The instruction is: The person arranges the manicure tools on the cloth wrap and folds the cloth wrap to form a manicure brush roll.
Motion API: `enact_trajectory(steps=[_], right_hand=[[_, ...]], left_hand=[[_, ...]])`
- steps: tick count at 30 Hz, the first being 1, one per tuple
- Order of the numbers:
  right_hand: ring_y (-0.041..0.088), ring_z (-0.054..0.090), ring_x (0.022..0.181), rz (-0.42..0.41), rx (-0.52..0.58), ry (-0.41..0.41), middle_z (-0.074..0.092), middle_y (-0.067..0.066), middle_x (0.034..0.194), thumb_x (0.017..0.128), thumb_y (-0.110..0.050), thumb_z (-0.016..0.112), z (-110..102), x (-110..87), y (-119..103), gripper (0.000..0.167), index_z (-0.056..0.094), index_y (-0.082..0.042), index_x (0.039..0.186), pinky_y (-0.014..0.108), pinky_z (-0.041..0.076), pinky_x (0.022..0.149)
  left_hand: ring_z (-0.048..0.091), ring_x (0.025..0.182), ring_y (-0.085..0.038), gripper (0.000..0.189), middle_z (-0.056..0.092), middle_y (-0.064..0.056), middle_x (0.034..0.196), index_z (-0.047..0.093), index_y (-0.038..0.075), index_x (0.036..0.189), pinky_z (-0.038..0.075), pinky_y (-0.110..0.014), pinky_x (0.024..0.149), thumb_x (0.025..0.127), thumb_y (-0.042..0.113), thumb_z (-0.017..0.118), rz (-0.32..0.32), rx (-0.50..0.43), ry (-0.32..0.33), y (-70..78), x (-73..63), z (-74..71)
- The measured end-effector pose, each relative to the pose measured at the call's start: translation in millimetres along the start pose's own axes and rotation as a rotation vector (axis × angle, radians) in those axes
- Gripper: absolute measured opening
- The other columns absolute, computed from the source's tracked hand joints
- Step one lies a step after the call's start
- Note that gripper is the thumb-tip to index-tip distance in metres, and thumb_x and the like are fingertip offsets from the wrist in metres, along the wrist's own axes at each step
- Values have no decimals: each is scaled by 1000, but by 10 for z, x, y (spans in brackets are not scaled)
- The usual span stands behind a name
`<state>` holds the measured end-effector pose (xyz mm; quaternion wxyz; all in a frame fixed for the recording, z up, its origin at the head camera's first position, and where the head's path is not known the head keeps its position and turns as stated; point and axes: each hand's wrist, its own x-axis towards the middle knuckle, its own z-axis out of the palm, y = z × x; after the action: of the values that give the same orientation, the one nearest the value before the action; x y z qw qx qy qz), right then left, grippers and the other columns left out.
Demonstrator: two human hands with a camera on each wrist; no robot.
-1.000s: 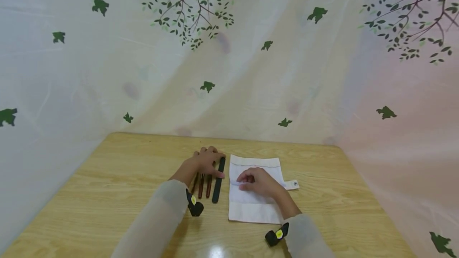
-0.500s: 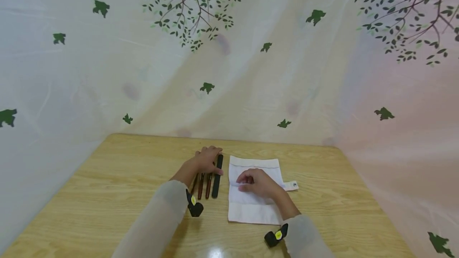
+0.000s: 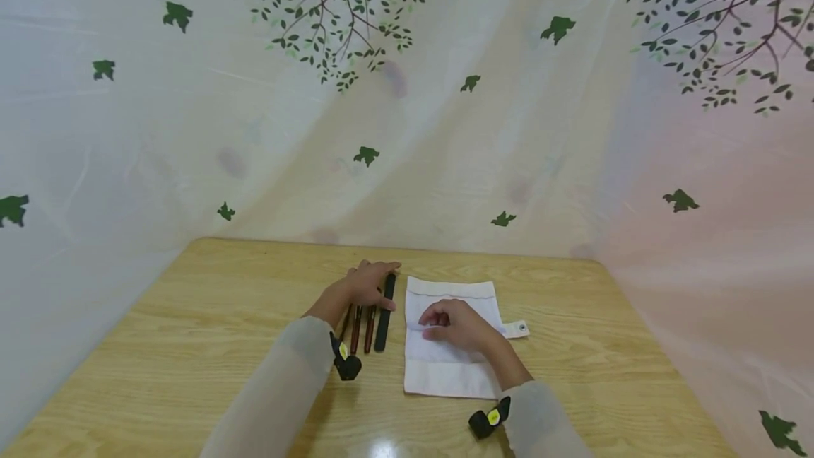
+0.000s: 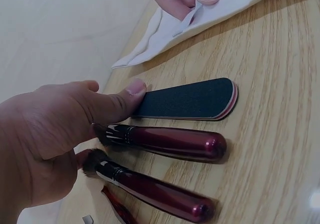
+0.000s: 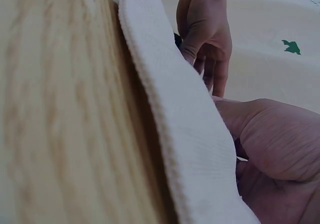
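My left hand (image 3: 362, 285) reaches over a black nail file (image 4: 187, 100), its thumb touching the file near the far end and its index finger stretched out beyond. Two makeup brushes lie beside the file: one thick dark red brush (image 4: 175, 141) and a second brush (image 4: 155, 191). A slimmer red handle (image 4: 117, 206) shows past them, partly cut off. My right hand (image 3: 464, 324) pinches a raised fold of the white cloth pouch (image 3: 445, 377), spread flat to the right of the file. The curled fingers hide part of that fold.
A strap with a snap button (image 3: 518, 329) sticks out from the pouch's right side. The wooden table (image 3: 254, 288) ends at a hanging curtain (image 3: 305, 182) printed with leaves and branches.
The nail file has shifted slightly away from me and a little to the left, toward the brushes. My left index finger has lifted from its end. My right hand keeps its hold on the fold.
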<state>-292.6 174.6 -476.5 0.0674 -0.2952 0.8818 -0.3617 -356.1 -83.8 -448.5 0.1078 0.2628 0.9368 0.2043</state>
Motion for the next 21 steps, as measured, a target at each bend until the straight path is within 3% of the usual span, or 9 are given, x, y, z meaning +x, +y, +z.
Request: enact_trajectory(steps=[5,8,12,16,21], right_hand=[[9,54,81,16,0,-5,61,-10,86,92,-22,79,-8,-7,12,13,76,-19,104,27,46,75],[10,54,81,30,7,-5,61,-10,86,91,-21,79,-12,-15,5,12,76,-20,103,27,45,75],[11,54,81,31,13,-3,61,-10,86,91,-20,80,-17,-19,-8,13,76,-19,103,27,45,75],[11,54,82,31,19,-3,62,-9,87,91,-20,80,-18,-19,-18,13,76,-18,103,27,45,75],[10,54,82,35,16,-1,62,-10,86,91,-20,79,-12,-17,-15,12,76,-20,103,26,45,76]], left_hand=[[44,138,-40,88,46,-17,153,39,11,157,35,-60,112,85,26,87,63,-119,40,-22,28,12],[58,124,-36,89,45,-19,152,42,7,155,49,-49,101,80,17,90,104,-238,70,-29,42,0],[68,106,-32,86,45,-22,152,43,5,154,57,-41,86,80,5,88,120,-359,113,-19,37,-55],[67,107,-32,72,49,-25,148,45,5,153,58,-39,81,89,-1,78,96,-424,158,-8,16,-102],[64,113,-31,61,50,-20,149,47,8,152,58,-38,79,96,2,70,36,-527,183,-16,-21,-109]])
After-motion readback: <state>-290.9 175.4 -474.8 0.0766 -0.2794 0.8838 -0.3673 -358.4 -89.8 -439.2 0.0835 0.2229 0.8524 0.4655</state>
